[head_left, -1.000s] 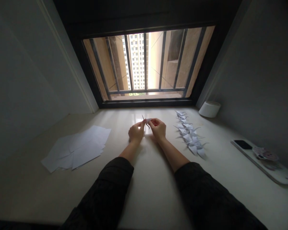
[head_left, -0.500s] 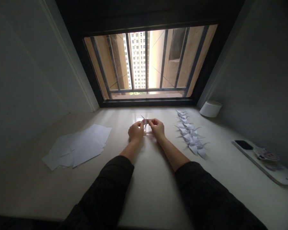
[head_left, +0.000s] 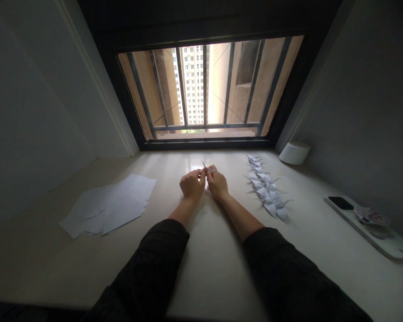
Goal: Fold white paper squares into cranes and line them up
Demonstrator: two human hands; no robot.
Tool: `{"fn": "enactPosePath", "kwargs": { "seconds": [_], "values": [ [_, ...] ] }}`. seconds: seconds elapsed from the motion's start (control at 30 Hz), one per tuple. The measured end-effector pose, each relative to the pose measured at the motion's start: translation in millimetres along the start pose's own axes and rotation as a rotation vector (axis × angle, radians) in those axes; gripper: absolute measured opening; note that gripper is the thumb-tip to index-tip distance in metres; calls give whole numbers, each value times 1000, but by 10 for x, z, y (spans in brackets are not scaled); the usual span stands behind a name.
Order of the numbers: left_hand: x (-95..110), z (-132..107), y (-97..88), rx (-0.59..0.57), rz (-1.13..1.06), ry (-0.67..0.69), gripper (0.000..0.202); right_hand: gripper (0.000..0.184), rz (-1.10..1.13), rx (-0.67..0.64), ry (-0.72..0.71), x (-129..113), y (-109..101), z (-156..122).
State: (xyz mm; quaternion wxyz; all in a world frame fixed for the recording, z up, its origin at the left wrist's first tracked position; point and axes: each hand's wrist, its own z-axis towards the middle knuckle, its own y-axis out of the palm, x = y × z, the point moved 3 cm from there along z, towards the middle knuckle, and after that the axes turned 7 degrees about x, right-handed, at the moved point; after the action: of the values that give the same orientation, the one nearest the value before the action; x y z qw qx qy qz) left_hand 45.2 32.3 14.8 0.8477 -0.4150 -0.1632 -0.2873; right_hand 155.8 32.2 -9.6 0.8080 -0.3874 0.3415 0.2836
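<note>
- Dark sleeves (head_left: 144, 273) covered both forearms up to near the wrists and entered the view from the bottom edge.
- The left hand (head_left: 192, 184) was curled nearly closed, pinching one side of a small folded paper crane (head_left: 208, 169) between its fingertips.
- The right hand (head_left: 217, 182) was likewise curled and pinched the other side. The two hands were close together, and the crane was held between them, just above the knuckles, over a cream countertop (head_left: 201, 268). Its exact folds were too small to read.
- Left of the hands, a loose pile of white paper sheets (head_left: 109, 208) lay flat on the counter, well apart from them.
- Right of the hands, a row of finished white paper cranes (head_left: 265, 188) lay on the counter, close together and overlapping.
- Further right stood a white panel (head_left: 372, 228), bearing a black smartphone (head_left: 340, 203) and a round printed card (head_left: 371, 216).
- At the far end stood a white cylindrical container (head_left: 294, 153), beside a barred window (head_left: 204, 89) facing a high-rise building (head_left: 190, 85).
</note>
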Motion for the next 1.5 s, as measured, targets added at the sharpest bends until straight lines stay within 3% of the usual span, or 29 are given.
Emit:
{"fn": "enactPosePath", "kwargs": {
  "seconds": [0.2, 0.3, 0.53, 0.8, 0.97, 1.2, 1.5],
  "values": [
    [-98, 10, 74, -26, -145, -213, 43, 34, 167, 4, -10, -6, 17, -7],
    [-143, 24, 128, -62, -210, -258, 43, 34, 273, -8, 37, 32, 50, 9],
    [-195, 41, 248, -184, -452, -219, 47, 32, 498, -51, 117, 53, 90, 29],
    [-116, 24, 179, -117, -405, -104, 45, 37, 481, -54, 197, 41, 88, 13],
    [-94, 16, 162, -107, -384, -89, 43, 40, 424, -61, 166, -1, 62, -6],
    [-101, 24, 193, -80, -479, -96, 44, 44, 422, -12, 115, 46, 93, 25],
    [-144, 44, 277, -117, -769, -275, 46, 45, 687, -113, 228, 92, 156, 87]
  ]
}}
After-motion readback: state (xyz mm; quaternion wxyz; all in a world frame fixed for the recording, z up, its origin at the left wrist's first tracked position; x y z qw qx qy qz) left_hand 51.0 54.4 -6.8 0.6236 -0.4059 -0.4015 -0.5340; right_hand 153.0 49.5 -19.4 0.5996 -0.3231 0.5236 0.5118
